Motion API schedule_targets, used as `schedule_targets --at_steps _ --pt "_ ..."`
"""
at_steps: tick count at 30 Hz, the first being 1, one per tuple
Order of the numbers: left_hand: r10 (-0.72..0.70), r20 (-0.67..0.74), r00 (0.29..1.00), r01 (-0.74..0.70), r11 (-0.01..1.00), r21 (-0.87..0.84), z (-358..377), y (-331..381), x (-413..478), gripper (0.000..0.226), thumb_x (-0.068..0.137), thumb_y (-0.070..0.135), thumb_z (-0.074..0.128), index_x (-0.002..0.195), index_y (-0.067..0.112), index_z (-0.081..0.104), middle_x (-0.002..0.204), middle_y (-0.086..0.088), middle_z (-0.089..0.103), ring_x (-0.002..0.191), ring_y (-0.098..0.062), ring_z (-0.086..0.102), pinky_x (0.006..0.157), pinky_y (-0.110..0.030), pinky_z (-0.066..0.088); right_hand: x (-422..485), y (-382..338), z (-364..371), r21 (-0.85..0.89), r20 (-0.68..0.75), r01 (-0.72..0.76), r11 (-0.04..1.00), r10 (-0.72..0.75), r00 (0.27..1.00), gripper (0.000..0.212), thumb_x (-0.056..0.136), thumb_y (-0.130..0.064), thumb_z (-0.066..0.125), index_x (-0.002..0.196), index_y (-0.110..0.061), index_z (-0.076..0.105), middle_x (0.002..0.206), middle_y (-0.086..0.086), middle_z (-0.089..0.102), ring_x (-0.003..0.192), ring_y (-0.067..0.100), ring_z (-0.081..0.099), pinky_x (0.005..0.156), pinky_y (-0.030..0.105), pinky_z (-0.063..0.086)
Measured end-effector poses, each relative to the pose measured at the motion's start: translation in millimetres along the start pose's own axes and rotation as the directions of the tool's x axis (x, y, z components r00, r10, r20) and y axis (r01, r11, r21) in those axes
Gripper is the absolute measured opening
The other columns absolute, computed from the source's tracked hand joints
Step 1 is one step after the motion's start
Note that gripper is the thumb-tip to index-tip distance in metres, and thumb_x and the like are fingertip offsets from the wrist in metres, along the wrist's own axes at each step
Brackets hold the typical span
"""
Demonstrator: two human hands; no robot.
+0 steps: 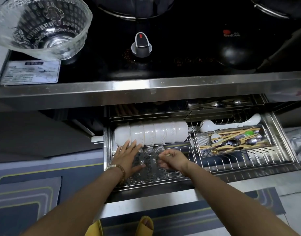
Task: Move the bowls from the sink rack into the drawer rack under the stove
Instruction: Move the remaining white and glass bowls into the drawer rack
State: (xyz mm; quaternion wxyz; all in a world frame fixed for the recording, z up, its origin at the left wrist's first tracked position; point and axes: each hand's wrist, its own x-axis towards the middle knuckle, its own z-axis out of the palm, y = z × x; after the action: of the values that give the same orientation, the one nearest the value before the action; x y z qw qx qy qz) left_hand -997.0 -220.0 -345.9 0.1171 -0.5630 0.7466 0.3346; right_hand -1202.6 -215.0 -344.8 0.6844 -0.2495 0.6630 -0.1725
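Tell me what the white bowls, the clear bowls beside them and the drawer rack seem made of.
White bowls: glossy, opaque, likely glazed ceramic. Clear bowls: see-through with embossed pattern, probably glass, possibly plastic. Drawer rack: thin shiny silver wires, apparently stainless steel.

Row of white bowls (151, 133), nested on edge, at rear left of drawer rack (231, 165). Clear patterned glass bowls (149, 161), on edge, just in front of them. One big bowl (42, 26), clear glass, upright on stove (180, 48) left corner.

black stove top (180, 48) | steel counter edge (146, 90) | grey yellow-lined floor mat (27, 193)
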Motion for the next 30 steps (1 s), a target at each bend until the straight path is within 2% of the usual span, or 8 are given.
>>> schedule_targets --at_steps 4,7,12,17,19,22,28,30 --pt "-0.021 -0.016 1.000 0.019 0.998 -0.064 -11.7 3.9 -5.8 0.077 0.086 0.055 0.047 0.148 0.031 0.007 0.159 0.008 0.000 0.146 -0.015 -0.005 0.117 -0.036 0.000 -2.3 -1.3 -4.5 -0.303 -0.100 0.091 0.949 -0.127 0.987 0.013 0.083 -0.019 0.068 0.088 -0.013 0.057 0.079 0.002 0.062 0.074 0.015 0.060 0.077 0.029 0.051" --pt "-0.009 -0.093 0.996 -0.007 0.985 -0.170 -28.3 9.9 -18.8 0.072 0.087 0.054 0.047 0.147 0.027 0.018 0.157 0.005 0.016 0.145 -0.015 0.009 0.119 -0.035 0.011 -24.7 -16.3 -5.3 -0.346 -0.143 0.148 0.927 -0.208 0.968 0.026 0.081 -0.022 0.069 0.101 -0.013 0.055 0.090 -0.001 0.058 0.097 0.019 0.056 0.099 0.035 0.045" --pt "-0.017 -0.208 0.978 -0.069 0.914 -0.399 -78.7 19.4 -58.3 0.050 0.086 0.046 0.054 0.131 0.027 0.045 0.137 0.001 0.049 0.125 -0.015 0.045 0.106 -0.029 0.036 -106.6 -68.2 5.0 -0.334 -0.046 0.339 0.880 -0.375 0.926 0.037 0.087 -0.019 0.062 0.122 -0.014 0.052 0.113 0.008 0.059 0.106 0.021 0.058 0.091 0.024 0.044" --pt "0.056 -0.305 0.951 -0.190 0.882 -0.431 -150.6 22.3 -107.6 0.044 0.074 0.066 0.042 0.111 0.045 0.051 0.121 0.013 0.057 0.111 -0.006 0.055 0.095 -0.029 0.047 -174.6 -121.4 20.3 -0.383 0.069 0.537 0.751 -0.556 0.828 0.032 0.086 -0.028 0.063 0.116 -0.034 0.054 0.119 -0.011 0.056 0.118 0.004 0.051 0.093 0.026 0.050" --pt "0.060 -0.375 0.925 -0.238 0.861 -0.450 -180.3 20.9 -129.9 0.028 0.081 0.055 0.051 0.106 0.045 0.055 0.111 0.016 0.061 0.101 -0.002 0.058 0.090 -0.028 0.050 -196.3 -145.9 28.9 -0.391 0.102 0.586 0.709 -0.599 0.794 0.033 0.086 -0.029 0.062 0.117 -0.037 0.053 0.122 -0.011 0.056 0.115 -0.002 0.052 0.087 0.020 0.051" --pt "0.029 -0.466 0.884 -0.286 0.823 -0.490 -222.8 15.6 -161.9 0.018 0.087 0.035 0.057 0.103 0.042 0.060 0.095 0.013 0.066 0.091 -0.004 0.062 0.081 -0.020 0.052 -219.4 -181.7 47.4 -0.355 0.148 0.674 0.648 -0.672 0.725 0.033 0.085 -0.026 0.064 0.115 -0.036 0.055 0.122 -0.016 0.058 0.115 -0.007 0.052 0.096 0.020 0.047" --pt "-0.125 -0.654 0.746 -0.342 0.771 -0.537 -283.9 -8.7 -186.9 0.016 0.088 0.028 0.057 0.102 0.033 0.061 0.100 0.004 0.067 0.083 -0.006 0.061 0.075 -0.008 0.049 -222.4 -247.9 97.0 -0.299 0.202 0.778 0.553 -0.760 0.618 0.037 0.084 -0.023 0.066 0.119 -0.030 0.055 0.127 -0.025 0.050 0.122 0.000 0.049 0.100 0.026 0.046" --pt "-0.233 -0.663 0.712 -0.314 0.739 -0.596 -293.4 -19.3 -180.2 0.023 0.088 0.033 0.056 0.111 0.031 0.056 0.111 0.001 0.064 0.080 -0.004 0.061 0.083 -0.022 0.053 -213.1 -263.1 111.5 -0.318 0.202 0.792 0.522 -0.778 0.594 0.040 0.083 -0.021 0.067 0.120 -0.029 0.054 0.129 -0.027 0.043 0.124 0.000 0.045 0.102 0.026 0.041"
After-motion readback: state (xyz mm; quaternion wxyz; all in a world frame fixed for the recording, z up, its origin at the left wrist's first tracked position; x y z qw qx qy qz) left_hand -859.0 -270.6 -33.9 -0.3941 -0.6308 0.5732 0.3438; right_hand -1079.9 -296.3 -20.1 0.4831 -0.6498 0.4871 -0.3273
